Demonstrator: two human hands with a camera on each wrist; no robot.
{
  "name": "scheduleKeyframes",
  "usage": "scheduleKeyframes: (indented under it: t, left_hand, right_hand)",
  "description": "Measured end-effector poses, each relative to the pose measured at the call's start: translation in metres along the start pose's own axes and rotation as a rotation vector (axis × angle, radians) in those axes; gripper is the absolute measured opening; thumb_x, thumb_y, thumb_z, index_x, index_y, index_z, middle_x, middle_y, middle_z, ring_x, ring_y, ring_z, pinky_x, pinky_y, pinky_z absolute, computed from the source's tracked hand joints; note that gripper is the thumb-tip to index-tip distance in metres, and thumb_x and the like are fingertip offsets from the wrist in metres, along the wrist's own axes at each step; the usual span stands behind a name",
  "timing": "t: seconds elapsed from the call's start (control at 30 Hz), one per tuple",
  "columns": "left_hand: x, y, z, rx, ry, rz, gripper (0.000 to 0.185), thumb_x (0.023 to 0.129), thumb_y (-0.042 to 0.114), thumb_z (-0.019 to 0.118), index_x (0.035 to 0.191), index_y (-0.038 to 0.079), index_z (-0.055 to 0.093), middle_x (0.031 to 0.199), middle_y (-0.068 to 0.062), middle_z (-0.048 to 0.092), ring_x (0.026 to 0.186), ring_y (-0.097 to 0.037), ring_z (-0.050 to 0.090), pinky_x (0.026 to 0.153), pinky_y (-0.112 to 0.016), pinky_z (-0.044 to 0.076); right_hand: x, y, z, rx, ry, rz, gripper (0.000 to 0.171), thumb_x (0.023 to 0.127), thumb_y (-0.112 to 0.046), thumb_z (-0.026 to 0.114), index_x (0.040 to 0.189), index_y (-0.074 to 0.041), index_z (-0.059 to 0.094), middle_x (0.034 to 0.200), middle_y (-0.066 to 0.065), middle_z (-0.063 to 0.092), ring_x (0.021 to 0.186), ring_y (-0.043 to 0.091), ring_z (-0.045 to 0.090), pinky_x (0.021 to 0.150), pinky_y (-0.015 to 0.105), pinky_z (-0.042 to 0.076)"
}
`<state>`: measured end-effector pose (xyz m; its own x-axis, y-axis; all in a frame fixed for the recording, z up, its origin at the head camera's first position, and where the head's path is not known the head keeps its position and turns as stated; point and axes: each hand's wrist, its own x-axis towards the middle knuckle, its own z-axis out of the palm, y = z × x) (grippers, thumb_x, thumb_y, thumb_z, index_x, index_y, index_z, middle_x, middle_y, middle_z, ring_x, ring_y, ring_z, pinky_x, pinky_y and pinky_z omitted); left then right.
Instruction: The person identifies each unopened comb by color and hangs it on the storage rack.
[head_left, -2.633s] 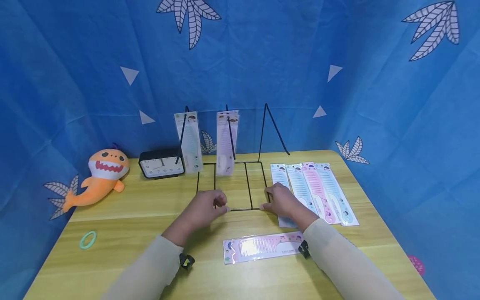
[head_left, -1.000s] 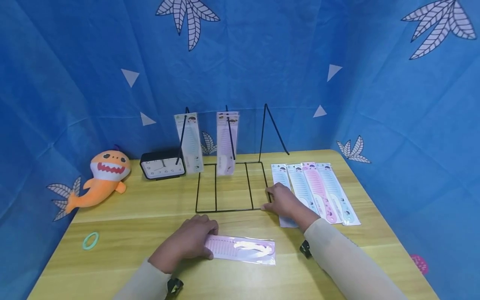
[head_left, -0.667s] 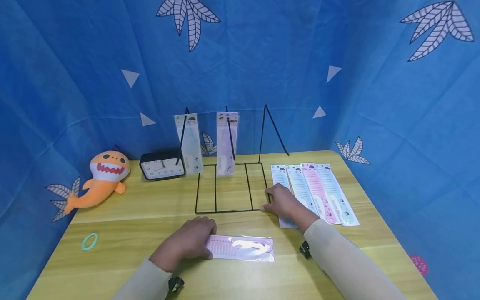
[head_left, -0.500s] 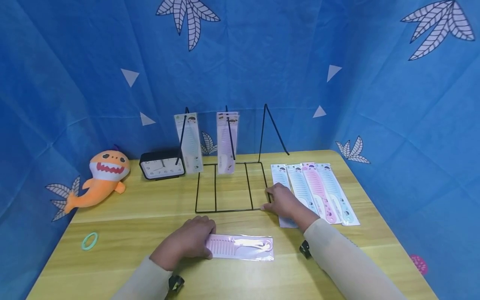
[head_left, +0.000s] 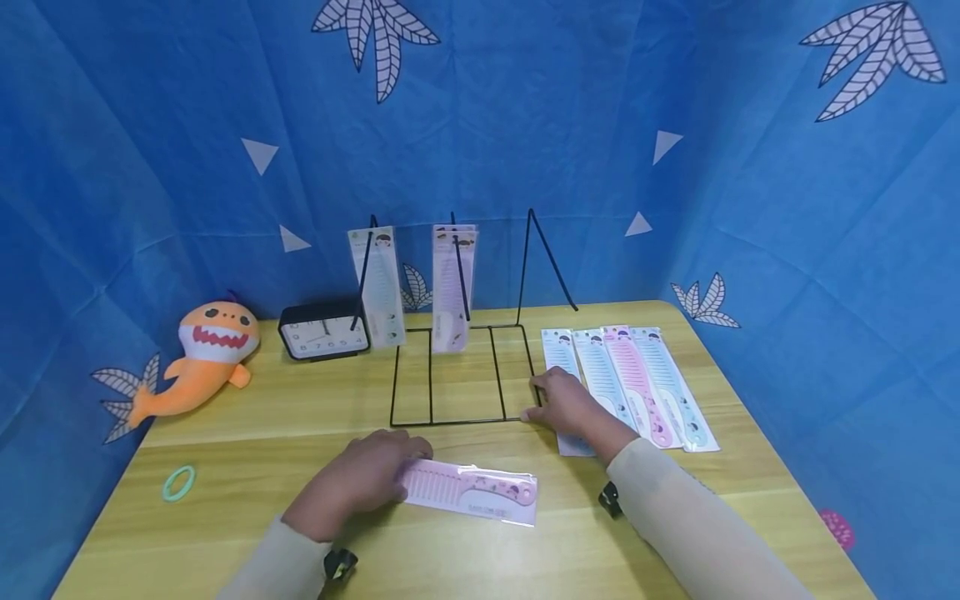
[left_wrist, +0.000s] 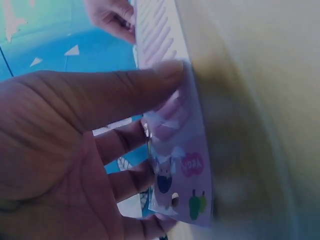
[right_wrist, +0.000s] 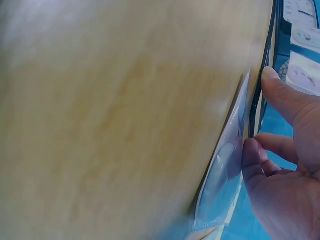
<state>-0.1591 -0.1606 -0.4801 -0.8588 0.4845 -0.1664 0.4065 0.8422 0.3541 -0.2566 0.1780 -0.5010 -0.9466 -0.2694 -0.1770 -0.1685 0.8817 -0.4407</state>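
My left hand (head_left: 366,477) pinches one end of a pink packaged comb (head_left: 471,493) over the front part of the table. In the left wrist view the thumb lies across the clear wrapper, with the fingers behind the card's printed end. Tilted, the comb shows its handle pointing right. The right hand (head_left: 567,404) grips the front right corner of a black wire display rack (head_left: 480,420), thumb at the front bar. Behind, a blue packaged comb (head_left: 379,287) hangs on the left hook and pinkish-purple ones (head_left: 452,287) on the middle hook. The right hook (head_left: 553,254) carries no comb.
Several packaged combs, including a pink one (head_left: 637,387), lie side by side right of the rack, partly under my right forearm. A black clock (head_left: 325,331) and an orange shark plush (head_left: 213,354) stand left. A green ring (head_left: 178,483) lies front left.
My left hand has gone from the rack's front to the comb and taken hold of it. The comb has shifted left and turned, its print now showing. My right hand stays at the rack.
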Motion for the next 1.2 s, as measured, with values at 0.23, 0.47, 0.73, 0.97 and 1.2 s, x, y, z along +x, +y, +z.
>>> scheduleKeyframes:
  t: [0.23, 0.47, 0.73, 0.97, 1.2]
  left_hand:
    - [-0.001, -0.018, -0.011, -0.106, 0.019, -0.122, 0.062, 0.082, -0.005, 0.086, 0.137, 0.018, 0.072, 0.121, -0.006, 0.068, 0.107, -0.023, 0.063, 0.103, -0.050, 0.059]
    - [-0.002, -0.056, -0.020, -0.361, 0.046, -0.251, 0.055, 0.092, -0.003, 0.080, 0.141, 0.014, 0.062, 0.114, -0.005, 0.071, 0.101, -0.019, 0.066, 0.087, -0.042, 0.061]
    - [-0.009, -0.083, -0.028, -0.654, 0.111, -0.394, 0.038, 0.103, 0.006, 0.071, 0.140, 0.004, 0.062, 0.116, -0.013, 0.073, 0.100, -0.023, 0.068, 0.079, -0.034, 0.058]
    - [-0.008, -0.098, -0.026, -0.952, 0.205, -0.538, 0.035, 0.112, 0.018, 0.060, 0.142, 0.001, 0.058, 0.126, -0.014, 0.069, 0.104, -0.021, 0.065, 0.080, -0.028, 0.057]
    - [-0.010, -0.106, -0.017, -1.413, 0.170, -0.427, 0.038, 0.114, 0.018, 0.057, 0.146, -0.001, 0.049, 0.105, 0.000, 0.070, 0.092, -0.013, 0.071, 0.080, -0.030, 0.066]
  right_hand:
    - [0.000, -0.001, 0.000, -0.011, 0.006, -0.009, 0.075, 0.096, -0.035, 0.087, 0.154, 0.002, 0.058, 0.144, 0.025, 0.061, 0.131, 0.037, 0.062, 0.117, 0.054, 0.053]
    - [0.000, -0.002, -0.002, -0.006, 0.009, -0.005, 0.074, 0.096, -0.034, 0.087, 0.154, 0.001, 0.058, 0.143, 0.025, 0.061, 0.127, 0.034, 0.063, 0.115, 0.052, 0.054]
    - [0.000, -0.002, -0.001, -0.013, 0.003, 0.006, 0.074, 0.096, -0.034, 0.086, 0.154, 0.001, 0.058, 0.145, 0.025, 0.061, 0.133, 0.038, 0.062, 0.118, 0.054, 0.052]
    - [0.000, -0.002, -0.001, -0.019, -0.001, 0.007, 0.073, 0.097, -0.034, 0.086, 0.154, 0.001, 0.058, 0.145, 0.025, 0.061, 0.133, 0.037, 0.062, 0.118, 0.053, 0.052]
    - [0.000, -0.003, -0.002, -0.021, 0.002, 0.009, 0.073, 0.097, -0.034, 0.086, 0.154, 0.001, 0.059, 0.146, 0.025, 0.061, 0.135, 0.037, 0.061, 0.119, 0.053, 0.052]
